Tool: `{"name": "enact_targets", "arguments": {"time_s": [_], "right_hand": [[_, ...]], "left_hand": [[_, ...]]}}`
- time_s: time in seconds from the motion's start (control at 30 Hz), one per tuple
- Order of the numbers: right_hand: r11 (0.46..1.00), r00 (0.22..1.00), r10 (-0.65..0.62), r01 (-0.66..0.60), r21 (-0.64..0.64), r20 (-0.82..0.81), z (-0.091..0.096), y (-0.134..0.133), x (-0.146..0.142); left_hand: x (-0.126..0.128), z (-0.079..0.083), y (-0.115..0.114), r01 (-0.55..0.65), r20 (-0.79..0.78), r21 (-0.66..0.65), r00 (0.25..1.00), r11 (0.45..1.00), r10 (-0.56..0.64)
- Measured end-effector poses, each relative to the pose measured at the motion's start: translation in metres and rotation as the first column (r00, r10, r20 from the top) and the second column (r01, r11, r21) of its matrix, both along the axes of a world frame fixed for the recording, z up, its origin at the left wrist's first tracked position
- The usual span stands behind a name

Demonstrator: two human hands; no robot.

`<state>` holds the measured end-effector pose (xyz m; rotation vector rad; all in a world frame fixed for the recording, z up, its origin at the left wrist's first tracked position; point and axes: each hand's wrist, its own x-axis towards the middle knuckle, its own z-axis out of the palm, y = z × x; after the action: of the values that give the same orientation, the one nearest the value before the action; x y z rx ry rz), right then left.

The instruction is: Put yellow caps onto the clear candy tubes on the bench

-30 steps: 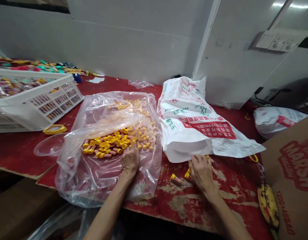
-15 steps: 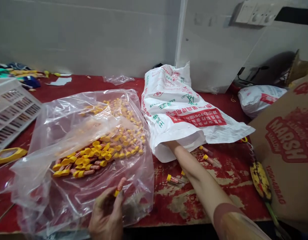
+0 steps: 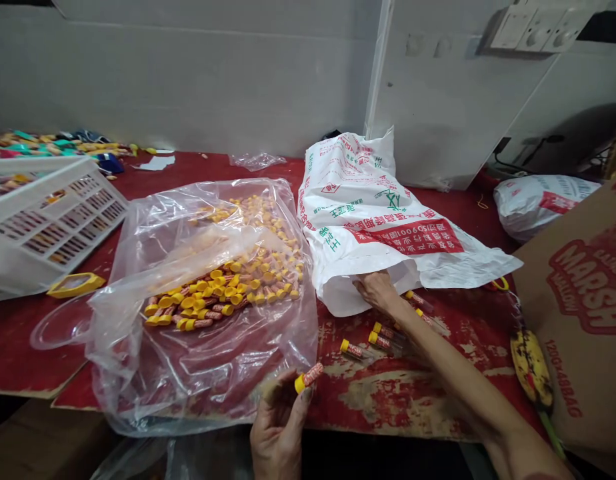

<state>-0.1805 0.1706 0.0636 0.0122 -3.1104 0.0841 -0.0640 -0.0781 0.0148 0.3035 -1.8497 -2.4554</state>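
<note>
My left hand [image 3: 281,423] is closed, pinching a small yellow-capped tube [image 3: 309,377] with a red-and-white pattern between thumb and fingers. It is just in front of a clear plastic bag [image 3: 228,400] holding many yellow-capped pieces [image 3: 223,287]. My right hand [image 3: 377,290] reaches into the mouth of a white printed sack [image 3: 358,200]; its fingertips are hidden there, so their grip cannot be made out. Below the sack's mouth, several yellow-capped clear tubes [image 3: 355,349] lie on the red table [image 3: 338,393].
A white slotted basket [image 3: 63,220] stands at the left, with a yellow-edged object [image 3: 75,285] beside it. Colourful small pieces [image 3: 43,143] lie along the wall. At the right are a cardboard box [image 3: 578,300], a banana-shaped item [image 3: 531,367] and another white bag [image 3: 543,203].
My right hand has drawn partly back out of the sack, so its back now shows. My left hand, still pinching the tube, is nearer the loose tubes. The view has swung left.
</note>
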Motion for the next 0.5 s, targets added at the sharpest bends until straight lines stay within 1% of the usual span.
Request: {"name": "enact_targets", "arguments": {"time_s": [0.03, 0.07, 0.1, 0.17, 0.2, 0.27, 0.37, 0.47, 0.5], "right_hand": [[0.998, 0.998, 0.058, -0.058, -0.027, 0.005, 0.002, 0.003, 0.013], [0.988, 0.991, 0.13, -0.13, -0.079, -0.001, 0.003, 0.006, 0.03], [0.966, 0.978, 0.206, -0.207, -0.153, -0.02, 0.002, 0.009, 0.05], [0.893, 0.944, 0.32, -0.329, -0.306, -0.08, 0.001, 0.014, 0.092], [0.861, 0.933, 0.345, -0.359, -0.36, -0.106, -0.001, 0.015, 0.111], [0.836, 0.925, 0.354, -0.38, -0.396, -0.14, -0.003, 0.014, 0.139], [0.81, 0.911, 0.366, -0.413, -0.416, -0.19, -0.008, 0.005, 0.159], [0.765, 0.907, 0.361, -0.421, -0.488, -0.216, -0.015, -0.009, 0.163], [0.757, 0.909, 0.349, -0.417, -0.504, -0.228, -0.018, -0.015, 0.164]], "left_hand": [[0.001, 0.002, 0.003, 0.023, -0.001, -0.014, 1.0, 1.0, -0.023], [0.001, 0.004, 0.006, 0.046, -0.007, -0.037, 0.999, 0.998, -0.046], [0.002, 0.007, 0.009, 0.068, -0.018, -0.063, 0.997, 0.996, -0.069], [0.003, 0.012, 0.018, 0.102, -0.057, -0.116, 0.992, 0.988, -0.109], [0.004, 0.014, 0.022, 0.116, -0.079, -0.14, 0.989, 0.983, -0.128], [0.008, 0.017, 0.032, 0.154, -0.113, -0.188, 0.978, 0.97, -0.177], [0.017, 0.018, 0.045, 0.218, -0.089, -0.213, 0.966, 0.952, -0.241], [0.027, 0.016, 0.051, 0.236, -0.049, -0.201, 0.967, 0.951, -0.25], [0.03, 0.016, 0.052, 0.24, -0.043, -0.211, 0.966, 0.948, -0.254]]}}
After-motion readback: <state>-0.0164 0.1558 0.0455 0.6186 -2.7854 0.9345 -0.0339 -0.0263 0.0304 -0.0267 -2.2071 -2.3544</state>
